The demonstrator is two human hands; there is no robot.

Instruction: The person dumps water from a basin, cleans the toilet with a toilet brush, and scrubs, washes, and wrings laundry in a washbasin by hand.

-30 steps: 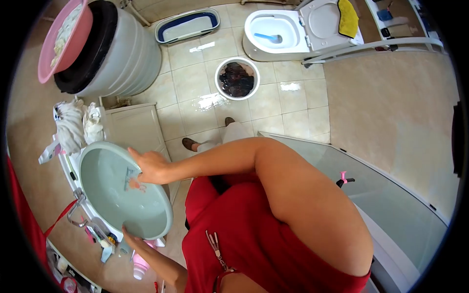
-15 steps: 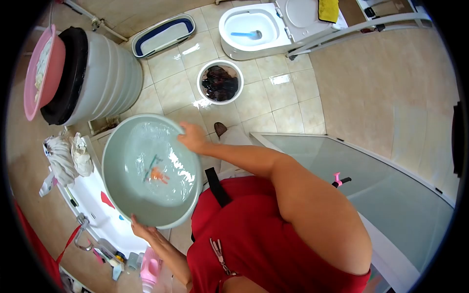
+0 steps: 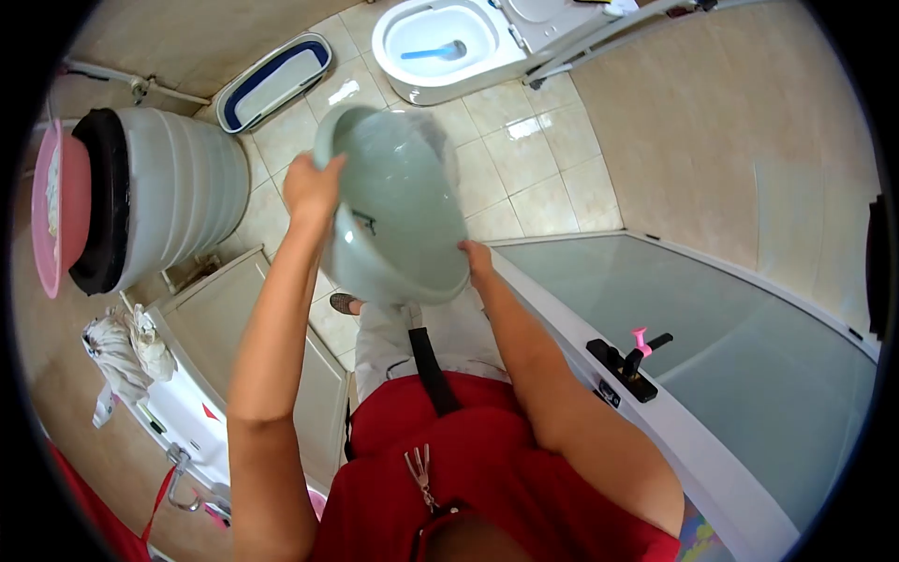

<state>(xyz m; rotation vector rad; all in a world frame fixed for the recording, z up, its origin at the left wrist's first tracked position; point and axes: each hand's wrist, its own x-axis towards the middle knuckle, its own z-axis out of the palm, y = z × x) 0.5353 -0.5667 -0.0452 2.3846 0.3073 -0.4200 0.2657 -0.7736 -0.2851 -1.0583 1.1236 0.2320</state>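
A large pale green basin (image 3: 403,206) is tilted away from me in front of my body, with clear water running toward its far edge. My left hand (image 3: 312,190) grips the basin's left rim, thumb over the edge. On the near right side of the rim, my right hand (image 3: 477,259) is closed, its fingers partly hidden by the basin. A dark printed mark shows on the basin's inner wall. The white bucket with dark laundry is hidden behind the basin.
A toilet (image 3: 445,47) with a blue brush stands ahead. At the left are a folding tub (image 3: 274,82), a barrel (image 3: 183,197) with a pink basin (image 3: 64,211), and a white sink (image 3: 187,417). A glass-sided shower tray (image 3: 655,290) lies right.
The basin has moved right, away from the sink, and now tips forward over the floor where the bucket stood in view. My hands moved with it. The view has turned.
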